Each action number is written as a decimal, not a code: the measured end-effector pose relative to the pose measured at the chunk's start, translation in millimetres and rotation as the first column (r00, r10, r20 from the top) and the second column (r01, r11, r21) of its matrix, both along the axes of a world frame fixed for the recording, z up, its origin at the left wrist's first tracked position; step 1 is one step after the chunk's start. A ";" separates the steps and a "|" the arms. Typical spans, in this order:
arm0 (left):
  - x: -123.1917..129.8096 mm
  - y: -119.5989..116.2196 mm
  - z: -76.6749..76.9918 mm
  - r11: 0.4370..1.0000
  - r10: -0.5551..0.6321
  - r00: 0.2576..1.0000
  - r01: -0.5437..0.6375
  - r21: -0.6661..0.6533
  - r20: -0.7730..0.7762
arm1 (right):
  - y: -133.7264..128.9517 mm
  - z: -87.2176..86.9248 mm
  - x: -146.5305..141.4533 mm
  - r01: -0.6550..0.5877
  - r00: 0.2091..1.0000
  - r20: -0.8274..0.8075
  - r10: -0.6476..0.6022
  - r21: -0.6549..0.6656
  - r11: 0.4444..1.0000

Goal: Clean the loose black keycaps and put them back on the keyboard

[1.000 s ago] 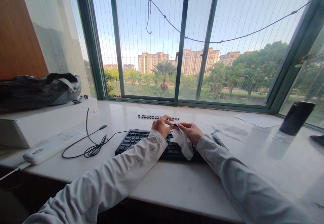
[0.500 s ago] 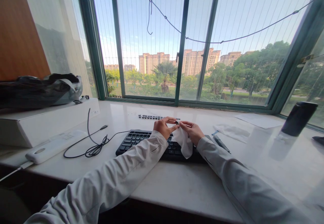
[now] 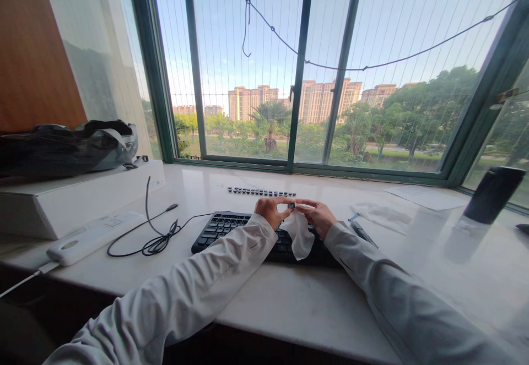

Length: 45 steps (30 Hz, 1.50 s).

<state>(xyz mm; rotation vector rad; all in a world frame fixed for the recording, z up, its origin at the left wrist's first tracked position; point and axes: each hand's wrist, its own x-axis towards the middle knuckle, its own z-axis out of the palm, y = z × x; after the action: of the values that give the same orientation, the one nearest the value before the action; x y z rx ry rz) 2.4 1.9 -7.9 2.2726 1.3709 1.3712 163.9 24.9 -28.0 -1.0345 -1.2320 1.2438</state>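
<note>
A small dark keycap [image 3: 291, 206] is pinched between the fingertips of my left hand [image 3: 270, 211], above the black keyboard [image 3: 223, 226]. My right hand [image 3: 320, 218] meets it from the right, its fingers closed on a white cloth [image 3: 301, 237] that hangs down over the keys. Both forearms partly hide the keyboard. Behind it, several loose keycaps [image 3: 260, 192] lie in a row on the white tabletop [image 3: 264, 304].
To the left are a coiled cable [image 3: 155, 244], a white power strip [image 3: 93, 238] and a white box [image 3: 82, 194] under a dark bag [image 3: 66, 150]. A pen-like tool [image 3: 362, 234], clear plastic [image 3: 382, 215], paper [image 3: 425, 197] and a dark cylinder [image 3: 494, 194] are at right.
The small keycap has turned and shows more clearly between my fingertips. My left thumb and fingers have shifted around it, and the hanging cloth has swung slightly right.
</note>
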 end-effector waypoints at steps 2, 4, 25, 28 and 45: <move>-0.3 1.4 -1.8 1.000 -0.022 1.000 0.022 -0.001 0.019 | -0.3 1.7 -0.2 0.002 1.000 -0.004 -0.002 0.002 1.000; -0.7 2.5 -3.2 0.999 -0.035 0.999 0.034 0.017 0.036 | -0.8 3.5 -0.4 0.013 1.000 -0.008 -0.013 0.017 1.000; -3.0 3.4 -4.3 0.994 0.106 0.987 -0.101 0.046 -0.124 | 6.0 0.2 7.2 0.103 0.994 0.025 -0.105 0.079 0.992; -4.1 4.7 -5.0 0.994 0.083 0.989 -0.073 0.082 -0.124 | 11.7 -0.7 9.0 0.164 0.985 -0.064 -0.157 0.108 0.981; -3.4 5.7 -7.0 0.994 0.000 0.998 0.007 0.114 -0.067 | -7.6 5.9 1.3 -0.092 0.982 0.176 0.065 0.152 0.984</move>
<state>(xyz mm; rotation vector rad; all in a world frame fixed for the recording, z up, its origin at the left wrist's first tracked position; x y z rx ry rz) -1.0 7.6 -14.9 2.4129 1.3402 1.4189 165.2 17.2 -22.1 -0.9982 -1.4918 1.1138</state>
